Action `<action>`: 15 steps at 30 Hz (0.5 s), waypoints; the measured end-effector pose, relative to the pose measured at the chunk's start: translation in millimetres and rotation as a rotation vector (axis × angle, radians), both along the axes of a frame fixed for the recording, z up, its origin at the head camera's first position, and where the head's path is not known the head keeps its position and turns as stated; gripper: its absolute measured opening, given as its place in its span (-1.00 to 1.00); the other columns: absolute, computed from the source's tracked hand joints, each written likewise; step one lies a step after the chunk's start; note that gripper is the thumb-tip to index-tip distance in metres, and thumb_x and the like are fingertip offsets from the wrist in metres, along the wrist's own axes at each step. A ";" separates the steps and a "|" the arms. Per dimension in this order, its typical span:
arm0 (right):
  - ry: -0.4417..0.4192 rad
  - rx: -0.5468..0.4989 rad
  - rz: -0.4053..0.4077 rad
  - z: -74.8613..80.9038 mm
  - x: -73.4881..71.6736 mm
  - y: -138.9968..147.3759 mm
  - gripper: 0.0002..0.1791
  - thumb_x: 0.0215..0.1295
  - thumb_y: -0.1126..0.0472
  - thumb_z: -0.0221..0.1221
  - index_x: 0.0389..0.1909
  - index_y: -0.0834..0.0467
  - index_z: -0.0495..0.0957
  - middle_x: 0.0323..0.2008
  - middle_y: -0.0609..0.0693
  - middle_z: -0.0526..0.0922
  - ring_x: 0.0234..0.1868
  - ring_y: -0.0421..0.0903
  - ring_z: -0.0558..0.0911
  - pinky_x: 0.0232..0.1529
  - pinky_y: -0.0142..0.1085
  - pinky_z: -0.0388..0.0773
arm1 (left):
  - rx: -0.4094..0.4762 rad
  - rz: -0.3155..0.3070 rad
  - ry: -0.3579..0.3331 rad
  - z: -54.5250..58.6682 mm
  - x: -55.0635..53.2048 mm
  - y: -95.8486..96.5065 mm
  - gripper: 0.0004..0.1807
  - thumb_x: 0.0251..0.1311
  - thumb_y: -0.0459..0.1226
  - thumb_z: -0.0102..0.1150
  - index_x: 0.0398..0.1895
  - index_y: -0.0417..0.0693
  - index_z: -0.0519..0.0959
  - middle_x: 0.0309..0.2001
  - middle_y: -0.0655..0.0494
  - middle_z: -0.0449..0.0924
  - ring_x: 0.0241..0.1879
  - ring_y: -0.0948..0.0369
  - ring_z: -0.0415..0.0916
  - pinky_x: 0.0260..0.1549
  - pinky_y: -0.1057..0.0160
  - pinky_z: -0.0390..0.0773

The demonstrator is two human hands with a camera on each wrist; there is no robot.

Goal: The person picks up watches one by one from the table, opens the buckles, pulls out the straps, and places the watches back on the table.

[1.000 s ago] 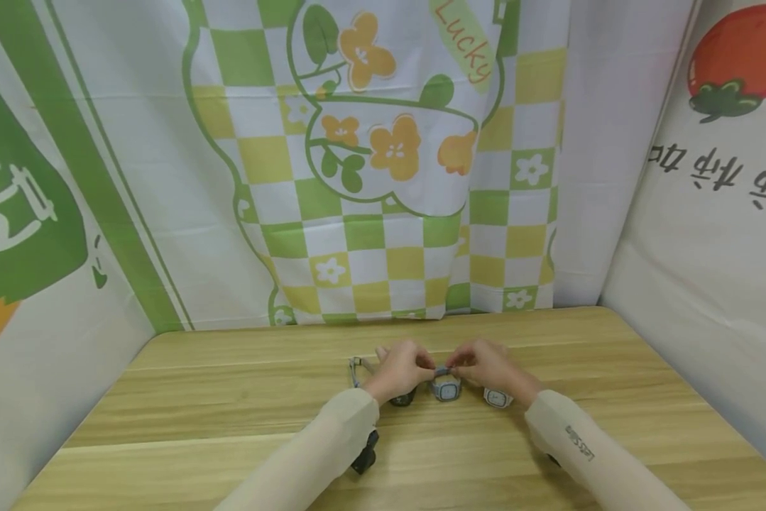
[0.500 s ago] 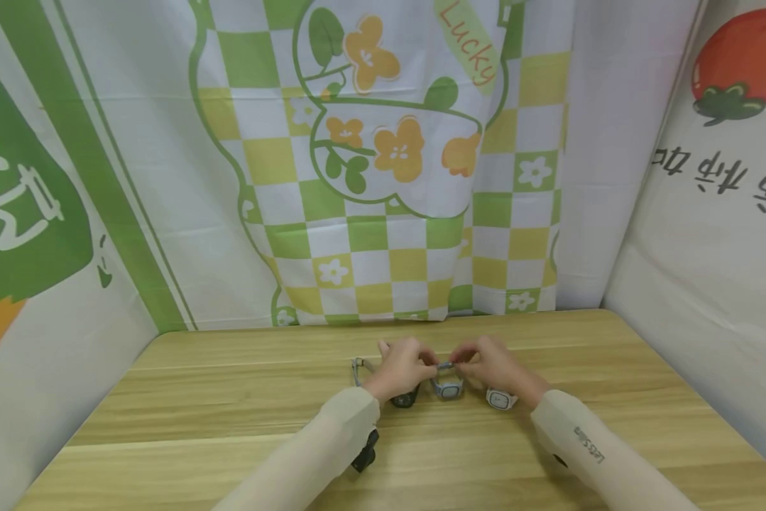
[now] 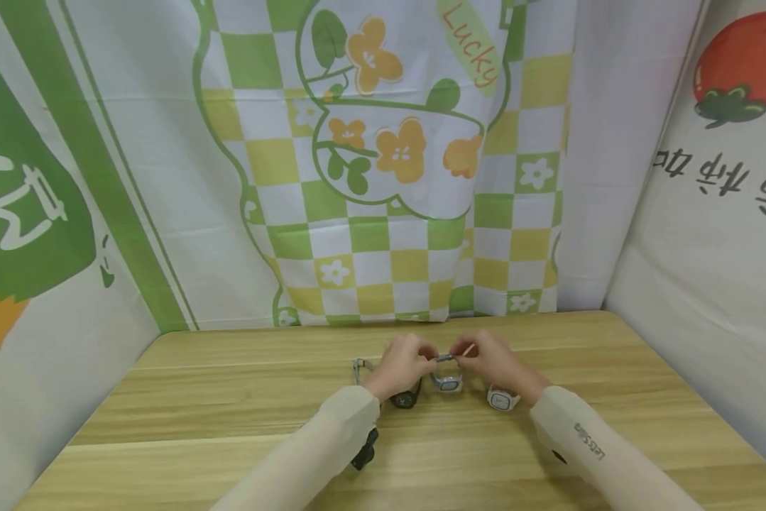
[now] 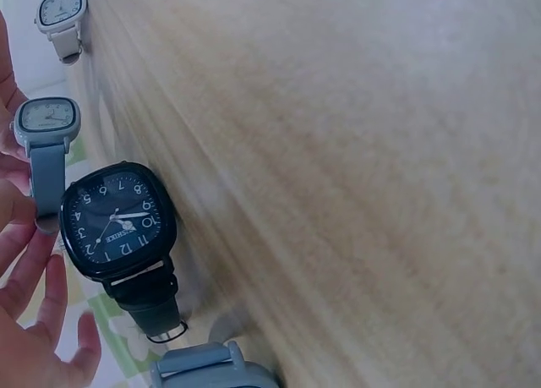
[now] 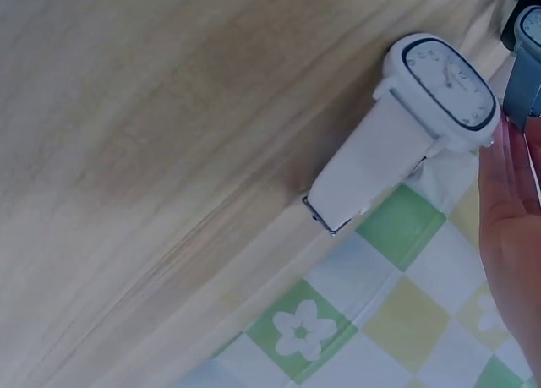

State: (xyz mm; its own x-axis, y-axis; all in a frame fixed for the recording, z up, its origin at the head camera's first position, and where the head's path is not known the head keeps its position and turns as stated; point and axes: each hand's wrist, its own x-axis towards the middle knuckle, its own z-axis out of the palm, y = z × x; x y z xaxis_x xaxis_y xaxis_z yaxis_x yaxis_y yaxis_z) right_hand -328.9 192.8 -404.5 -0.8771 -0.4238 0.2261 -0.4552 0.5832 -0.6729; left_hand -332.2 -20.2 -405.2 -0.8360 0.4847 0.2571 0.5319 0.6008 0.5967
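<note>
A blue-grey wristwatch with a rounded square dial is held between both hands, its strap curved back into a loop. My left hand pinches the strap end from the left, and my right hand pinches it from the right. In the left wrist view the dial of this blue-grey watch faces the camera, with fingers behind its strap. Beside my left hand stands a black watch with white numerals. Near my right hand is a white watch. The exact meeting of the strap ends is too small to make out.
Another grey-blue watch lies left of my left hand, partly hidden by it. All of this is on a wooden table. A checked curtain hangs along the back edge, with printed cloth walls at both sides.
Both hands have shifted slightly toward the back, raising the strap of the blue-grey watch; the loop looks more open. The other watches stay put while the head view shifts a little.
</note>
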 end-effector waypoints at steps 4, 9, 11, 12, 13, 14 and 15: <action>0.022 -0.012 -0.001 1.5 -1.4 0.2 -0.90 0.31 0.53 0.27 -0.23 0.37 0.72 -0.23 0.24 0.78 -0.27 0.08 0.80 -0.21 -0.19 0.76 | 0.045 -0.015 -0.017 0.9 -1.0 0.3 -0.88 0.35 -0.42 0.29 -0.20 -0.23 0.80 -0.20 -0.01 0.82 -0.03 0.05 0.72 0.00 0.00 0.69; 0.023 -0.057 -0.007 2.9 -3.5 -0.9 -0.91 0.29 0.54 0.28 -0.23 0.40 0.72 -0.25 0.32 0.78 -0.29 0.13 0.81 -0.26 -0.23 0.77 | 0.114 -0.026 -0.037 1.7 -1.5 -1.3 -0.88 0.38 -0.46 0.27 -0.15 -0.29 0.77 -0.18 -0.09 0.80 -0.09 0.03 0.73 -0.06 0.09 0.72; 0.015 -0.071 -0.015 3.9 -3.3 -1.7 -0.91 0.29 0.54 0.28 -0.22 0.41 0.72 -0.25 0.33 0.78 -0.29 0.13 0.81 -0.27 -0.23 0.77 | 0.135 -0.027 -0.046 1.6 -1.8 -1.9 -0.89 0.38 -0.47 0.26 -0.16 -0.30 0.75 -0.19 -0.10 0.79 -0.13 0.04 0.74 -0.11 0.16 0.72; 0.011 -0.075 -0.020 4.3 -3.0 -2.1 -0.91 0.30 0.53 0.28 -0.22 0.41 0.72 -0.25 0.33 0.78 -0.29 0.13 0.81 -0.27 -0.23 0.77 | 0.142 -0.028 -0.049 1.4 -2.0 -2.0 -0.90 0.39 -0.48 0.26 -0.15 -0.31 0.75 -0.19 -0.11 0.78 -0.15 0.04 0.74 -0.13 0.19 0.72; 0.008 -0.077 -0.025 4.8 -2.7 -2.5 -0.91 0.30 0.53 0.28 -0.22 0.42 0.72 -0.25 0.33 0.78 -0.29 0.13 0.81 -0.27 -0.23 0.77 | 0.149 -0.027 -0.050 1.4 -2.2 -2.2 -0.90 0.38 -0.48 0.26 -0.16 -0.31 0.74 -0.20 -0.11 0.77 -0.17 0.04 0.74 -0.14 0.21 0.73; 0.006 -0.077 -0.031 5.2 -2.4 -2.9 -0.91 0.31 0.53 0.28 -0.21 0.42 0.72 -0.25 0.33 0.78 -0.29 0.13 0.81 -0.27 -0.23 0.77 | 0.154 -0.027 -0.049 1.5 -2.4 -2.2 -0.90 0.38 -0.49 0.26 -0.16 -0.32 0.74 -0.20 -0.12 0.77 -0.17 0.03 0.74 -0.15 0.22 0.73; 0.006 -0.076 -0.036 5.5 -2.0 -3.2 -0.91 0.31 0.52 0.28 -0.21 0.42 0.72 -0.25 0.33 0.78 -0.28 0.12 0.81 -0.27 -0.23 0.77 | 0.157 -0.024 -0.052 1.4 -2.3 -2.2 -0.90 0.39 -0.49 0.26 -0.15 -0.32 0.74 -0.19 -0.12 0.76 -0.16 0.02 0.75 -0.15 0.22 0.73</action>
